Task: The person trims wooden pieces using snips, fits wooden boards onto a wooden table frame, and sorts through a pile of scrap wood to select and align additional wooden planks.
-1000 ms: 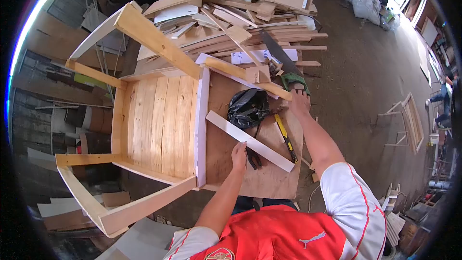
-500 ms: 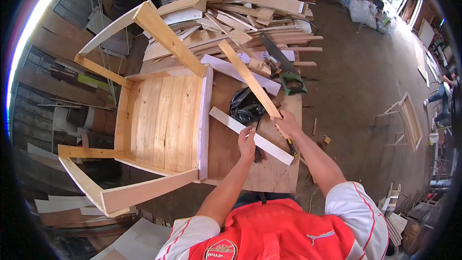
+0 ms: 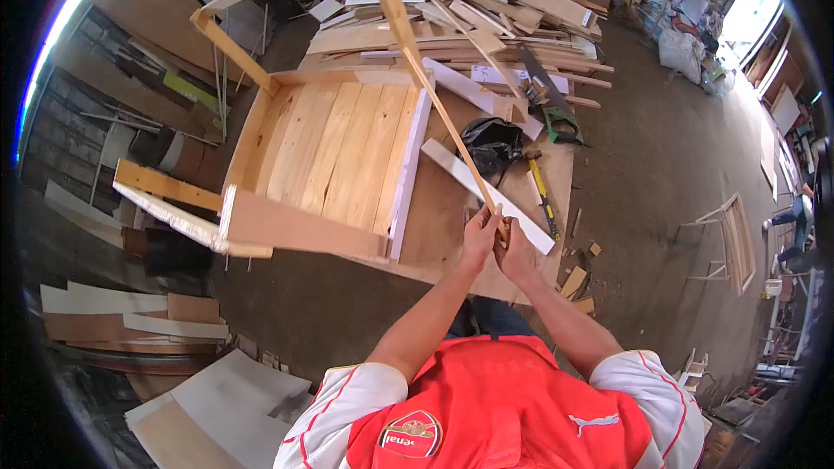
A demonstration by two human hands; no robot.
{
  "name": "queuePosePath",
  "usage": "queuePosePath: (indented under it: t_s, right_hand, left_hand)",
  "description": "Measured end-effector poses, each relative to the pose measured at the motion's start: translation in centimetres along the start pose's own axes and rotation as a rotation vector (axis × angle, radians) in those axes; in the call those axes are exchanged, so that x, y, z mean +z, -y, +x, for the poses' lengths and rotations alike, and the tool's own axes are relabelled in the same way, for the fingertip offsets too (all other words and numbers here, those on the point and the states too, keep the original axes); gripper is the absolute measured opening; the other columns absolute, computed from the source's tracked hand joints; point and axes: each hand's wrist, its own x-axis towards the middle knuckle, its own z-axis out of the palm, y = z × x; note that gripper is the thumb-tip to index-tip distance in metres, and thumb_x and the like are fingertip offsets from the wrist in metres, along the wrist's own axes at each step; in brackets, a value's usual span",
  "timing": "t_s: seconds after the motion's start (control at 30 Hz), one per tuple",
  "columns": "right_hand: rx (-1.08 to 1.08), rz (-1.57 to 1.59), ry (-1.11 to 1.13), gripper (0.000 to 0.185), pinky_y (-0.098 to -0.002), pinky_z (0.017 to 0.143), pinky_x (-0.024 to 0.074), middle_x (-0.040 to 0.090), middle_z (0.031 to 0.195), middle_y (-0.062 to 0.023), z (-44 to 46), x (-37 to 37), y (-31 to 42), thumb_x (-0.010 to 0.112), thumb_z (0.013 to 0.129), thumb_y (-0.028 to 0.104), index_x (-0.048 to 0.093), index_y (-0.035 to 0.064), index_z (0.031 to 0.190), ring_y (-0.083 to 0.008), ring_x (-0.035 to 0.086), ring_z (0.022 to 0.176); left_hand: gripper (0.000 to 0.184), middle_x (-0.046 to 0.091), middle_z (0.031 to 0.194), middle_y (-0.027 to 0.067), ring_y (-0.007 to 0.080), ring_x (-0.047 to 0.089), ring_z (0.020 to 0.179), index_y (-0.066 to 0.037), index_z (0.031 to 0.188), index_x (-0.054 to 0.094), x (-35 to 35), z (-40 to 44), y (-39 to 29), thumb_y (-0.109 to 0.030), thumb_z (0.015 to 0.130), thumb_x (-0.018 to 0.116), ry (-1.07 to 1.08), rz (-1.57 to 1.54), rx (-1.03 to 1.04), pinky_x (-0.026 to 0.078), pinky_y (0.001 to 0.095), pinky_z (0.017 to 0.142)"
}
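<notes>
Both my left hand (image 3: 479, 236) and my right hand (image 3: 516, 249) are closed around the near end of a narrow wooden strip (image 3: 453, 135). The strip points away from me, its thin edge turned up, and its far end overlaps a leg of the wooden frame in view. Below it on the plywood table (image 3: 439, 233) lies a white-faced board (image 3: 521, 214). A black plastic bag (image 3: 489, 146) and a hammer with a yellow and black handle (image 3: 540, 187) are just beyond my hands. To the left stands an upturned wooden piece with a slatted panel (image 3: 334, 143) and legs sticking out.
A handsaw with a green handle (image 3: 563, 124) lies at the table's right edge. Behind it is a heap of offcut boards (image 3: 486, 9). Wood scraps (image 3: 574, 281) lie on the floor at right, with a wooden frame (image 3: 738, 243) farther off. Sheets (image 3: 234, 404) lie lower left.
My left hand has come over to the strip and now grips it beside my right hand. The strip has turned edge-up. The view has shifted, and the hammer shows more fully.
</notes>
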Motion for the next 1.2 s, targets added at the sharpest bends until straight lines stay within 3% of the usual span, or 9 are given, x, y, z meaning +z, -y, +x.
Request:
queuePosePath:
  t_s: [0.2,0.37,0.6,0.67,0.77,0.87,1.0,1.1,1.2]
  right_hand:
    - [-0.087,-0.065,-0.209,0.053,-0.0530,0.085,0.0512,0.063,0.119,-0.0226,-5.4,1.1,1.4,0.069,0.092,0.020,0.045,0.0054,0.137,-0.0453,0.062,0.104]
    - [0.219,-0.073,0.044,0.063,-0.0539,0.086,0.0519,0.066,0.118,-0.0233,-8.7,-2.1,2.4,0.070,0.091,0.032,0.044,0.0121,0.145,-0.0451,0.064,0.106]
    - [0.243,0.060,0.006,0.065,-0.0539,0.083,0.0528,0.069,0.111,-0.0256,-8.6,-5.5,-0.9,0.071,0.089,0.044,0.049,0.0157,0.143,-0.0469,0.067,0.100]
    - [0.207,0.116,-0.049,0.064,-0.0523,0.083,0.0530,0.069,0.108,-0.0262,-8.2,-7.0,-2.8,0.071,0.089,0.044,0.050,0.0123,0.141,-0.0457,0.067,0.100]
    - [0.274,0.185,-0.070,0.056,-0.0483,0.078,0.0528,0.069,0.095,-0.0262,-6.9,-10.9,-5.9,0.069,0.091,0.046,0.058,0.0033,0.126,-0.0406,0.070,0.093]
    - [0.283,0.136,-0.060,0.052,-0.0449,0.066,0.0509,0.067,0.078,-0.0212,-5.3,-15.2,-12.7,0.070,0.090,0.048,0.063,0.0008,0.110,-0.0358,0.070,0.075]
    - [0.197,0.031,0.045,0.057,-0.0435,0.066,0.0531,0.068,0.078,-0.0219,-2.8,-25.0,-19.4,0.071,0.088,0.053,0.062,0.0007,0.109,-0.0359,0.071,0.076]
    - [0.163,0.003,0.064,0.063,-0.0499,0.066,0.0527,0.067,0.079,-0.0235,-1.3,-31.7,-23.9,0.069,0.087,0.060,0.059,0.0006,0.105,-0.0438,0.069,0.078]
    - [0.164,-0.038,0.113,0.054,-0.0494,0.064,0.0510,0.066,0.078,-0.0202,0.0,-36.9,-27.3,0.070,0.089,0.056,0.057,0.0043,0.098,-0.0427,0.068,0.076]
  left_hand:
    - [0.027,0.068,0.097,0.0031,0.0106,0.061,0.085,0.000,0.116,0.067,-2.0,-3.1,3.5,-0.022,0.105,0.057,-0.093,0.176,-0.029,0.051,0.0283,0.074]
    - [0.027,0.067,0.097,0.0009,0.0108,0.061,0.083,-0.002,0.116,0.066,-1.9,-5.4,6.4,-0.025,0.105,0.058,0.012,-0.014,-0.079,0.052,0.0287,0.072]
    - [0.048,0.066,0.105,0.0037,0.0182,0.063,0.091,-0.006,0.130,0.059,0.5,-3.3,7.3,-0.046,0.105,0.050,0.063,-0.210,-0.268,0.050,0.0359,0.083]
    - [0.058,0.064,0.088,-0.0010,0.0136,0.059,0.074,-0.009,0.127,0.063,4.3,-2.9,4.2,-0.060,0.102,0.049,-0.029,-0.373,-0.241,0.048,0.0313,0.069]
    - [0.067,0.066,0.090,-0.0010,0.0155,0.060,0.076,-0.013,0.134,0.060,6.5,1.8,4.3,-0.068,0.101,0.039,-0.092,-0.424,-0.202,0.049,0.0345,0.072]
    - [0.070,0.071,0.115,0.0043,0.0198,0.067,0.096,-0.012,0.139,0.055,11.8,7.1,3.7,-0.068,0.102,0.035,-0.052,-0.500,-0.021,0.053,0.0371,0.084]
    - [0.072,0.069,0.115,0.0129,0.0330,0.068,0.100,-0.011,0.131,0.054,21.6,9.6,2.3,-0.070,0.102,0.028,0.005,-0.461,0.057,0.052,0.0442,0.090]
    - [0.071,0.069,0.108,0.0144,0.0334,0.069,0.094,-0.009,0.127,0.053,29.6,10.3,3.0,-0.070,0.102,0.028,-0.133,-0.427,0.031,0.055,0.0453,0.085]
    - [0.071,0.068,0.106,0.0158,0.0332,0.070,0.090,-0.008,0.127,0.052,35.8,10.6,3.3,-0.070,0.102,0.027,-0.144,-0.470,-0.005,0.057,0.0450,0.082]
